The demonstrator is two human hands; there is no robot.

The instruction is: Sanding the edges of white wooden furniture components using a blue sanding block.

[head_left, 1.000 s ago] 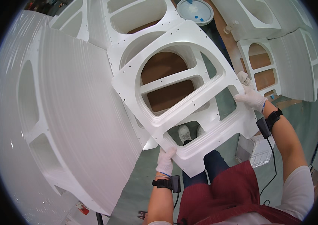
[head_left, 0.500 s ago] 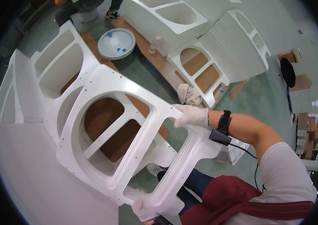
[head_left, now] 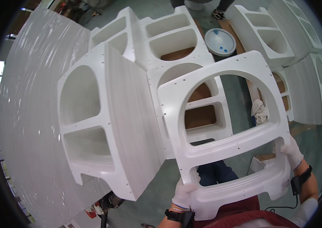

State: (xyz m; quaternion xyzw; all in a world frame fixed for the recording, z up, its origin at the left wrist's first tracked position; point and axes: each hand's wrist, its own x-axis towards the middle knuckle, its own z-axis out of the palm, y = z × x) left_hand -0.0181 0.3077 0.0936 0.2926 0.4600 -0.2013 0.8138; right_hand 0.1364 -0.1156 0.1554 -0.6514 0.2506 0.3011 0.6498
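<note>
**White frame panel swung level and held up over the floor**

A long ribbed white sheet [head_left: 28, 125] fills the left side. Beside it stands a deep white moulded unit [head_left: 104, 125] with two recesses, and further ones [head_left: 176, 34] sit far behind. Nearer and to the right is the white frame panel [head_left: 225, 125], an arched opening over a lower slot, ringed with small holes. Half a second ago it lay slanted across the view; now it sits squarer and closer, so it is being carried. The gloved left hand [head_left: 183, 192] grips its near left corner, fingers curled round the edge. The gloved right hand [head_left: 293, 152] clasps the right edge. Far off lie a round white lid [head_left: 220, 41] and a rag [head_left: 259, 111].
</note>
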